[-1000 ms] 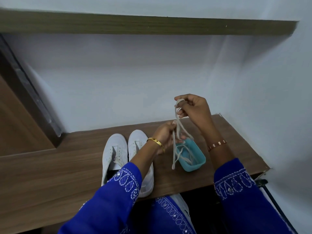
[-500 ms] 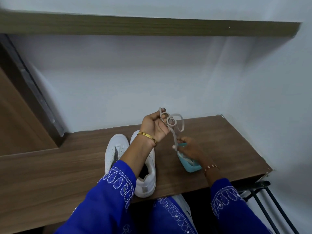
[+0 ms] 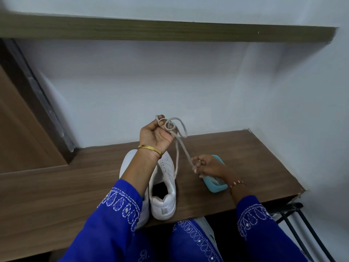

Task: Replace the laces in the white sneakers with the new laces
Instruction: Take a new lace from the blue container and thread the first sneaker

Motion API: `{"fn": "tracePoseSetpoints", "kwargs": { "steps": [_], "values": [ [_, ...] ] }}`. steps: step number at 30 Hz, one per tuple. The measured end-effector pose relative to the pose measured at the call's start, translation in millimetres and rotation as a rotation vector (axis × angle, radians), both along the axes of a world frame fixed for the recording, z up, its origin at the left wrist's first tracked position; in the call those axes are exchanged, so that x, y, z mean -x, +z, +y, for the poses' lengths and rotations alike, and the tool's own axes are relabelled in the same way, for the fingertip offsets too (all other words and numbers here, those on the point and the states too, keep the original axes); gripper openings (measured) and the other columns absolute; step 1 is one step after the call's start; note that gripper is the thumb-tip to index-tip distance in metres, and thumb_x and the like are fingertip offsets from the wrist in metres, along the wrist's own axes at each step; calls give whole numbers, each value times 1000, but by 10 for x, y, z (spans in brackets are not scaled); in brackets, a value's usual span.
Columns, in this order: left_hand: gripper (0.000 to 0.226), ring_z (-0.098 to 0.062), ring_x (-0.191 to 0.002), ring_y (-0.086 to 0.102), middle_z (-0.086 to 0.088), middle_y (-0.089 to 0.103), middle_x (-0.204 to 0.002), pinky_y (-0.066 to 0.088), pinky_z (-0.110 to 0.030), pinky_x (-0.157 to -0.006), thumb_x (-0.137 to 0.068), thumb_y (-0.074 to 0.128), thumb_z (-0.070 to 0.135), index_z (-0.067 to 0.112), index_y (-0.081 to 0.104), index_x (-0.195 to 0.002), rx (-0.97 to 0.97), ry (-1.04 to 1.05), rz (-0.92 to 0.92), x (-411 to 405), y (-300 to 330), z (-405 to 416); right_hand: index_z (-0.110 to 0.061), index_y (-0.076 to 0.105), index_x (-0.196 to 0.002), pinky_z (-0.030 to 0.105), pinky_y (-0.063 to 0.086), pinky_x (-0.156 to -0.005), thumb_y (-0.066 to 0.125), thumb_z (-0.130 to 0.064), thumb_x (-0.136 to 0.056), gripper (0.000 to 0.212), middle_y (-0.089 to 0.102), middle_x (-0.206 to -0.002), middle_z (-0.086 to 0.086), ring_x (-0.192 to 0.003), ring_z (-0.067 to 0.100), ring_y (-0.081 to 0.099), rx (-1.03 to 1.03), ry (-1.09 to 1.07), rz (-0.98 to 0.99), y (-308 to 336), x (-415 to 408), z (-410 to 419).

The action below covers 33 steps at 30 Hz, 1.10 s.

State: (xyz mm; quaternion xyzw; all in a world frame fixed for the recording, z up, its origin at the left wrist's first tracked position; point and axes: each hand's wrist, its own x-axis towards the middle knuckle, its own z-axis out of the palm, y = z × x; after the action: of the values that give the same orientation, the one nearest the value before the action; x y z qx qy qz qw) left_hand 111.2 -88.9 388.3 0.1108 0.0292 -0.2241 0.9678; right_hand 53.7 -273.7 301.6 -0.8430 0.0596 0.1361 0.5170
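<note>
Both hands gripped the lace (image 3: 181, 146), left hand (image 3: 154, 136) high, right hand (image 3: 206, 166) low beside the sneakers (image 3: 164, 186), lace slanting between them

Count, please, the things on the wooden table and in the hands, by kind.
White sneakers: 2
Teal container: 1
Beige lace, held by left hand and right hand: 1
Total: 4
</note>
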Motion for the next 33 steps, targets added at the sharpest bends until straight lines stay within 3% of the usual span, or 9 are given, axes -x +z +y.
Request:
{"fn": "tracePoseSetpoints", "kwargs": {
  "steps": [3, 6, 11, 14, 23, 30, 33],
  "values": [
    [31, -15, -43, 48, 0, 46, -48, 49, -20, -54, -85, 38, 8, 6, 56, -60, -6, 26, 10, 14, -27, 100, -7, 63, -94, 22, 48, -59, 60, -3, -86, 9, 56, -72, 1, -64, 11, 54, 130, -21, -81, 27, -15, 139],
    [17, -14, -46, 50, 2, 49, -50, 49, -22, -58, -73, 44, 8, 9, 56, -61, -66, 38, 8, 33, -106, 243, -15, 58, -69, 17, 46, -48, 58, -9, -90, 22, 57, -62, 4, -45, 2, 52, 26, -192, -249, 202, -86, 249],
    [15, -14, -46, 53, 2, 51, -52, 52, -25, -57, -74, 44, 11, 12, 54, -61, -96, 72, 14, 70, -316, 528, -12, 65, -87, 15, 44, -44, 56, -9, -91, 10, 60, -65, 4, -43, 0, 51, -235, -239, -391, 772, -99, 554],
    [14, -14, -44, 52, 3, 50, -52, 52, -26, -53, -73, 44, 12, 13, 52, -62, -116, 106, -2, 115, -312, 679, -18, 66, -85, 17, 44, -45, 57, -12, -91, 13, 61, -64, 3, -45, 4, 51, -285, -179, -440, 995, -50, 789],
    [20, -13, -44, 50, 5, 49, -49, 49, -22, -56, -69, 43, 14, 13, 57, -54, -99, 298, -23, 159, -78, 1316, -7, 66, -97, 18, 45, -50, 52, -14, -94, 16, 62, -68, 7, -51, 10, 50, -408, -39, -485, 1253, 7, 1447],
    [20, -12, -43, 48, 6, 48, -50, 45, -21, -55, -71, 41, 15, 15, 55, -56, -103, 415, -93, 250, 34, 1799, -12, 65, -91, 23, 51, -58, 50, -10, -95, 16, 61, -73, 10, -62, 17, 54, -550, 102, -510, 1378, -33, 1944],
    [25, -11, -43, 46, 6, 48, -50, 44, -19, -54, -72, 42, 16, 15, 57, -52, -155, 440, -96, 308, 64, 1953, -6, 64, -95, 24, 52, -60, 49, -10, -95, 15, 61, -73, 9, -62, 17, 55, -546, 156, -498, 1380, -91, 2153]
  ]
}}
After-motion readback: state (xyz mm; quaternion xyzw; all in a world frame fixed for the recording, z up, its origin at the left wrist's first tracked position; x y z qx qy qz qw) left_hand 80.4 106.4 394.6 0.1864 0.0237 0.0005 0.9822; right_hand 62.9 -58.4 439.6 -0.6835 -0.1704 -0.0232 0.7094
